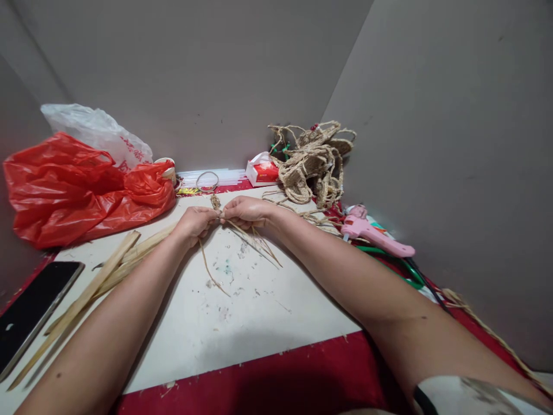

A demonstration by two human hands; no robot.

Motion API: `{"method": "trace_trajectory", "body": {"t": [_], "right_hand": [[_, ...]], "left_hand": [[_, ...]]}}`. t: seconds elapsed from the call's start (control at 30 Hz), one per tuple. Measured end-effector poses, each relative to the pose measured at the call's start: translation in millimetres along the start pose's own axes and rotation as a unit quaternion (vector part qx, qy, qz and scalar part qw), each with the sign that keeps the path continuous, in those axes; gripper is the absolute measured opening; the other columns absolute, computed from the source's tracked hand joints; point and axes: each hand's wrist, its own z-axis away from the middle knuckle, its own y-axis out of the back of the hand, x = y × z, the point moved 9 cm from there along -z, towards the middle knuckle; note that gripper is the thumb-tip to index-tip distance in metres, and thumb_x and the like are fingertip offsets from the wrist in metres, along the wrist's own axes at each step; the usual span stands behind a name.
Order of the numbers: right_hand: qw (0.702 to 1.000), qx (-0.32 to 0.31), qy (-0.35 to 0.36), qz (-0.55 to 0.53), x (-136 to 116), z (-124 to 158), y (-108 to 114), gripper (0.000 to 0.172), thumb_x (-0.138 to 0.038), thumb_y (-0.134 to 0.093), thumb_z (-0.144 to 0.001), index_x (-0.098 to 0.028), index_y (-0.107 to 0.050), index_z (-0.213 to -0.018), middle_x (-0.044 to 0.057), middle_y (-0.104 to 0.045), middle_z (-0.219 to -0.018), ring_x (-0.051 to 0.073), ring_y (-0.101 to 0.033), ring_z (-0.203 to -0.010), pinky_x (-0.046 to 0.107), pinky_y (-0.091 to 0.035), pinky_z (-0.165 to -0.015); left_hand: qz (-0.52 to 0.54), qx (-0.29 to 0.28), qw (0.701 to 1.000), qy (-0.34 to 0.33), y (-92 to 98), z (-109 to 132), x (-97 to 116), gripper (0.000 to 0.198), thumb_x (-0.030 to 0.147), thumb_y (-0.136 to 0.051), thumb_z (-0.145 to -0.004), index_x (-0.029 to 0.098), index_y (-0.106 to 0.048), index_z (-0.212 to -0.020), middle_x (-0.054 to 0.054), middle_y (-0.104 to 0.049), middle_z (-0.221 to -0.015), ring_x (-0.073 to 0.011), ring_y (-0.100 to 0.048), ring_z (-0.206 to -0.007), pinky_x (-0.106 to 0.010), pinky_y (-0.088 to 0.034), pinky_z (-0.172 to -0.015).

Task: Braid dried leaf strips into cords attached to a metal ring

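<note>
My left hand and my right hand meet at the far middle of a white board. Both are closed in a pinch on thin dry straw strands, which trail toward me across the board. A short plaited piece sticks out beyond my fingertips. One loose strand curves down from my left hand.
Red plastic bag and white bag at far left. Long straw strips and a dark phone lie at left. A pile of woven rope items, a tissue pack, a metal ring, a pink glue gun at right. Grey walls close behind.
</note>
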Motion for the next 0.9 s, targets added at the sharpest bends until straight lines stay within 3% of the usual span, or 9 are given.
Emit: {"method": "trace_trajectory", "body": {"t": [0.17,0.4,0.57,0.67,0.77,0.9], "right_hand": [[0.999,0.008,0.019,0.045,-4,2,2,0.016,-0.013,-0.052,-0.083,-0.011,-0.055,-0.068,-0.009,-0.032,-0.035,0.003,-0.021,-0.030,0.017,-0.013,-0.033],[0.996,-0.014,0.018,0.082,-6,6,-5,0.018,-0.013,-0.053,-0.083,-0.013,-0.052,-0.065,-0.008,-0.032,-0.033,0.004,-0.023,-0.030,0.018,-0.014,-0.034],[0.994,-0.016,0.038,0.106,-9,7,-3,0.027,-0.026,-0.060,-0.081,-0.015,-0.049,-0.059,-0.008,-0.032,-0.036,0.003,-0.023,-0.032,0.020,-0.013,-0.034],[0.988,0.042,0.038,0.143,-11,8,11,0.030,-0.031,-0.057,-0.083,-0.015,-0.050,-0.058,-0.007,-0.032,-0.038,0.004,-0.023,-0.033,0.022,-0.014,-0.036],[0.962,0.138,0.048,0.231,-21,16,29,0.020,-0.026,-0.057,-0.082,-0.013,-0.061,-0.067,-0.004,-0.040,-0.044,0.005,-0.026,-0.037,0.023,-0.018,-0.040],[0.916,0.222,0.077,0.325,-49,36,31,0.013,-0.018,-0.058,-0.080,-0.012,-0.062,-0.069,0.003,-0.051,-0.056,0.011,-0.042,-0.052,0.025,-0.028,-0.050]], "left_hand": [[0.027,-0.050,0.998,0.019,-7.1,0,-2,0.012,0.018,-0.062,-0.064,0.007,-0.065,-0.065,0.007,-0.036,-0.044,0.0001,-0.017,-0.033,-0.020,-0.005,-0.037],[0.006,0.013,1.000,0.012,-0.4,3,1,0.006,0.013,-0.061,-0.062,0.009,-0.062,-0.057,0.002,-0.050,-0.042,-0.0006,-0.020,-0.031,-0.021,-0.008,-0.037],[0.040,0.042,0.998,0.008,0.2,3,0,0.010,0.011,-0.059,-0.064,0.011,-0.057,-0.055,0.003,-0.047,-0.040,-0.0013,-0.020,-0.030,-0.021,-0.008,-0.036],[0.049,0.055,0.997,0.003,0.3,3,-1,0.016,0.012,-0.058,-0.068,0.012,-0.052,-0.054,0.006,-0.041,-0.038,-0.0014,-0.019,-0.030,-0.021,-0.009,-0.036],[0.055,0.069,0.996,0.000,1.4,5,-1,0.017,0.013,-0.058,-0.071,0.013,-0.052,-0.055,0.007,-0.038,-0.038,-0.0014,-0.019,-0.030,-0.021,-0.011,-0.035],[0.055,0.087,0.995,0.002,2.6,5,-7,0.017,0.011,-0.059,-0.073,0.013,-0.053,-0.057,0.007,-0.038,-0.038,-0.0024,-0.023,-0.030,-0.021,-0.014,-0.035]]}}
